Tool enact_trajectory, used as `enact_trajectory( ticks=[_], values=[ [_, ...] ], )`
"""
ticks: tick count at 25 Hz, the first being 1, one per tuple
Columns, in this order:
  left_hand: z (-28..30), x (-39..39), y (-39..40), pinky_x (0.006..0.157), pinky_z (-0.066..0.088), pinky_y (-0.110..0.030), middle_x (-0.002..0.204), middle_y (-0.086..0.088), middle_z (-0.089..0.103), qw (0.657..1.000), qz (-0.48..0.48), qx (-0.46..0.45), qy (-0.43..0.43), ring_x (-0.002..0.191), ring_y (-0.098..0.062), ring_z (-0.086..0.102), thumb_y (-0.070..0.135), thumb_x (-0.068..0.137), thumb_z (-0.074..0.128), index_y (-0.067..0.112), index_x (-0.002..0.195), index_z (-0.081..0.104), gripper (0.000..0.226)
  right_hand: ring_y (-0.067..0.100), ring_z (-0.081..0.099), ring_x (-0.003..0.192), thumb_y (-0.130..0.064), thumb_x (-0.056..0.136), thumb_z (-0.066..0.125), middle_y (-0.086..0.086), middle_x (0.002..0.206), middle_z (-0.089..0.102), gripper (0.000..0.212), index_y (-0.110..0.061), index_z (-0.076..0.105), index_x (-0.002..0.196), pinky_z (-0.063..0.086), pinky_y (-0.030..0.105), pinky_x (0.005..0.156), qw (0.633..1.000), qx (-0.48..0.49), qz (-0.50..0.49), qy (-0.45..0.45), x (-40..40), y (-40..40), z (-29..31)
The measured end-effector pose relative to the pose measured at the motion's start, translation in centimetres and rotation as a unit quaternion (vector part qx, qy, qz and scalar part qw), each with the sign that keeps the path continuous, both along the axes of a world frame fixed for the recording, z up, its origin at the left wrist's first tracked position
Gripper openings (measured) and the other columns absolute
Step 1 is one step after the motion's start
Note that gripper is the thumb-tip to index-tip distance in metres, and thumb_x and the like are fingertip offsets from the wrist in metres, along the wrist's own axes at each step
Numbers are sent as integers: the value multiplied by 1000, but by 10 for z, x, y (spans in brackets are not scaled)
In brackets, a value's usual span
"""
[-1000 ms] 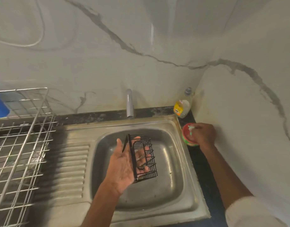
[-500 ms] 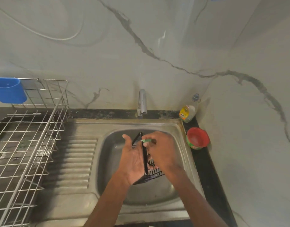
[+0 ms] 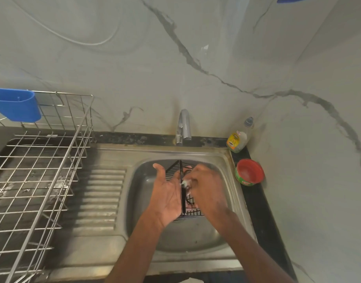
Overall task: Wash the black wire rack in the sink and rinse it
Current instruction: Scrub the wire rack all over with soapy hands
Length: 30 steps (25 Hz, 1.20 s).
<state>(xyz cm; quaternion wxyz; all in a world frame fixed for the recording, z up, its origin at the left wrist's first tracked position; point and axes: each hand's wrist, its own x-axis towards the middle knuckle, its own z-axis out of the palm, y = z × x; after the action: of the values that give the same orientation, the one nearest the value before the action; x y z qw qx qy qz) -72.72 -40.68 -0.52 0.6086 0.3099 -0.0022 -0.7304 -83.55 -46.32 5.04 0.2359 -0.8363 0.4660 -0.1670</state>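
Head view: I see the left hand (image 3: pixel 167 193) cradling the black wire rack (image 3: pixel 193 211) on edge over the sink (image 3: pixel 187 237) basin. Palm faces up, thumb raised, fingers curled behind the wires. Right hand (image 3: pixel 206 190), knuckles up, pinches a foamy green scrub pad (image 3: pixel 184 182) against the rack's frame. I can't read the print on the soap bottle (image 3: pixel 236 139) label or the red tub (image 3: pixel 249 172) band.

Home kitchen: steel sink (image 3: pixel 106 203), tap (image 3: pixel 183 127), dish rack (image 3: pixel 38 180), detergent bottle (image 3: pixel 237 137).
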Motion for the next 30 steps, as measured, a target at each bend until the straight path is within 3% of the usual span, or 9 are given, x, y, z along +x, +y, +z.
enact_trajectory(
  ticks=[5,9,11,14,16,19,23,26,30],
  values=[
    [3,9,14,90,61,-41,118,-14,71,999,41,4,26,103,-30,72,98,82,30,11,140,59,108,8,67,86,-2,95,67,-6,107,69,18,-14,81,97,54,16,81,996,-63,59,-39,4,34,-2],
    [7,13,18,84,59,-41,103,-11,68,999,32,-6,16,95,-29,68,99,83,28,16,140,59,106,0,67,90,4,88,72,-8,105,74,25,-18,81,97,54,13,83,992,-28,-33,-119,9,29,-10],
    [0,18,19,91,52,-45,110,-13,65,999,33,-9,21,103,-30,62,99,82,32,12,151,53,113,-2,65,91,13,84,69,-7,104,75,35,-16,81,99,46,1,79,992,-36,-2,-120,11,37,-7],
    [0,27,19,100,50,-47,128,-18,65,999,32,-3,2,116,-33,60,99,83,29,13,151,56,113,-3,66,90,11,87,68,-12,104,73,42,-21,74,114,51,6,78,990,9,-8,-139,11,41,-7],
    [3,28,18,85,62,-39,113,-14,71,1000,28,1,5,99,-29,71,96,86,26,12,139,63,106,-5,66,92,5,90,69,-13,104,72,40,-22,68,119,51,5,79,985,76,-43,-151,16,36,-5],
    [4,31,18,66,59,-32,104,-13,69,999,31,1,22,77,-23,70,96,86,26,12,139,60,105,-3,70,86,2,88,76,-14,93,75,30,-20,76,110,56,12,79,980,101,-31,-168,17,48,-5],
    [0,28,17,104,44,-49,118,-12,59,1000,5,-13,-8,116,-32,52,101,80,35,14,153,54,116,0,70,90,1,90,74,-16,99,73,28,-22,82,103,60,23,80,969,60,-88,-222,19,35,-3],
    [-4,29,14,112,29,-56,129,-17,51,999,-8,-30,-5,127,-34,34,102,79,36,15,154,53,116,8,71,83,6,94,64,-11,103,69,37,-21,79,115,63,32,75,980,12,-87,-177,32,17,1],
    [2,28,17,119,35,-57,138,-17,61,1000,-16,-18,-8,131,-33,51,101,79,30,18,150,59,113,10,68,83,2,96,65,-3,105,70,26,-16,80,106,59,24,75,998,-46,3,-53,35,9,1]
  ],
)
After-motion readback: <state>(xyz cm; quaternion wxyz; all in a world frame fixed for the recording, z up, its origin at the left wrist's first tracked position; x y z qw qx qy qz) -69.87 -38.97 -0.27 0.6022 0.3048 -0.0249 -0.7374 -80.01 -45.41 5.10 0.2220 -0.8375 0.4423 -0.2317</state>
